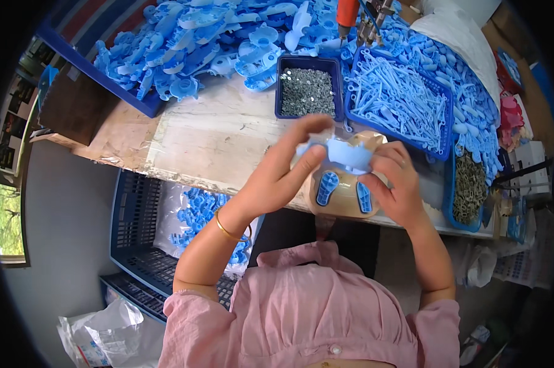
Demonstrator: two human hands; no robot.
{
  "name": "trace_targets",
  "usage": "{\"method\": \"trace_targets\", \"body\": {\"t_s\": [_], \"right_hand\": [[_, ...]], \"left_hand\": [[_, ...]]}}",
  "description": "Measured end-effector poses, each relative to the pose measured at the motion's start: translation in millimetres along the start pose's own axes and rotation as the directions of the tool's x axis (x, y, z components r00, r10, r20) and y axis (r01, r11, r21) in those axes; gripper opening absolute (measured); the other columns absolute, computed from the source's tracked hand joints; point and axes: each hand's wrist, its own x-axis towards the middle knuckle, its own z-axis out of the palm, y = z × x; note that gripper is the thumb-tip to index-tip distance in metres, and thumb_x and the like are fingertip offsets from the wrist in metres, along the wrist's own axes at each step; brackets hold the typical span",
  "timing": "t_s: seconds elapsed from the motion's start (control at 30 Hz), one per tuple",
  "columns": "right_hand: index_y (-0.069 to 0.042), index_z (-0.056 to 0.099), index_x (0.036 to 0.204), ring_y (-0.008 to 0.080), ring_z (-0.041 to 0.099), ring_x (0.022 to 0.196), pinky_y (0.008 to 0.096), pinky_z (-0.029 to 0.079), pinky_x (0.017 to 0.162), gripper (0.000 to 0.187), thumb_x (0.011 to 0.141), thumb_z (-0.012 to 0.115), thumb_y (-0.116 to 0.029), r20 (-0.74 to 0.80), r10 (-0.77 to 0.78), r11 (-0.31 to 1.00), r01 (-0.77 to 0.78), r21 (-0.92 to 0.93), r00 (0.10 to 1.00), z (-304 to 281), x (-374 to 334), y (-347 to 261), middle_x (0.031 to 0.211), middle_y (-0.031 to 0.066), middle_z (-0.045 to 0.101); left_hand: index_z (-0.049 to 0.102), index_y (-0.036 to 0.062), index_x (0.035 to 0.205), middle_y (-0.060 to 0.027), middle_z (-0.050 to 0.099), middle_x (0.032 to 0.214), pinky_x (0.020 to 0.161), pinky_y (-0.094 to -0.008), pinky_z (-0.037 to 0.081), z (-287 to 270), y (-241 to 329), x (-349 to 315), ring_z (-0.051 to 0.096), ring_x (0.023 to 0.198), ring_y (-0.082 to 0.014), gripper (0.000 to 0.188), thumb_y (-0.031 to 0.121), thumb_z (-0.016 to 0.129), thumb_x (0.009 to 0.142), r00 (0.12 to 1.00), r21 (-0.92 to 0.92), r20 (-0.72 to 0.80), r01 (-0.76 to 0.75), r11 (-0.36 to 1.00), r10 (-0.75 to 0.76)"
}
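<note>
A light-blue moulded plastic part (pixel 350 157) is held up between my two hands, over a tan block fixture. My left hand (pixel 289 165) has its thumb against the part's left end, with the index finger curved above it and smeared by motion. At the right end, my right hand (pixel 399 181) pinches the part between thumb and fingers. In the fixture (pixel 344 199) below lie a left blue ribbed piece (pixel 328 187) and a right blue ribbed piece (pixel 364 197), each in its own recess. My hands hide the fixture's far side.
Beyond my hands stand a tray of small metal pieces (pixel 307 92) and a basket of thin blue plastic arms (pixel 399 98). A heap of blue shells (pixel 197 43) covers the back left. An orange tool (pixel 347 13) hangs above. A dark crate (pixel 136 227) sits below the table's left edge.
</note>
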Motion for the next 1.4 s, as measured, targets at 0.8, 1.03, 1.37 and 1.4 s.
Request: {"method": "trace_targets", "body": {"t_s": [0.8,1.03,1.37,1.4], "right_hand": [[-0.006,0.065,0.124,0.0266,0.059,0.103,0.0373,0.053,0.088,0.037,0.088,0.060,-0.012,0.437,0.258,0.945,-0.130,-0.301,0.862,37,-54,7,0.108,0.0057,0.061],[-0.006,0.074,0.105,0.0313,0.068,0.083,0.0387,0.053,0.073,0.015,0.094,0.066,-0.012,0.014,0.382,0.918,-0.378,-0.118,0.924,-9,-35,73,0.095,0.0118,0.070],[-0.013,0.071,0.106,0.0270,0.067,0.082,0.0387,0.053,0.067,0.015,0.091,0.069,-0.013,-0.213,0.258,0.658,-0.333,-0.676,0.942,-32,-26,173,0.100,0.0040,0.065],[-0.013,0.071,0.106,0.0270,0.067,0.082,0.0387,0.053,0.067,0.015,0.091,0.069,-0.013,-0.215,0.259,0.657,-0.335,-0.675,0.942,-33,-25,174,0.100,0.0040,0.065]], "left_hand": [[0.040,0.0050,0.150,-0.0174,0.048,0.150,0.116,-0.0479,0.036,31,-64,-34,0.042,0.139,-0.0405,0.083,0.014,0.081,0.079,0.995,0.674,0.102,-0.058,0.737,-0.015],[0.047,0.0043,0.145,-0.0187,0.051,0.147,0.117,-0.0489,0.034,40,-36,-23,0.043,0.140,-0.0413,0.071,0.013,0.079,0.082,0.997,0.690,0.071,-0.027,0.723,-0.030],[0.053,0.0039,0.139,-0.0192,0.053,0.145,0.113,-0.0476,0.038,58,-33,-2,0.047,0.136,-0.0411,0.059,0.011,0.076,0.085,0.991,0.639,0.134,-0.109,0.761,0.029],[0.054,0.0040,0.138,-0.0191,0.053,0.145,0.113,-0.0474,0.038,58,-33,-1,0.047,0.135,-0.0411,0.058,0.011,0.076,0.085,0.990,0.638,0.135,-0.110,0.762,0.030]]}}
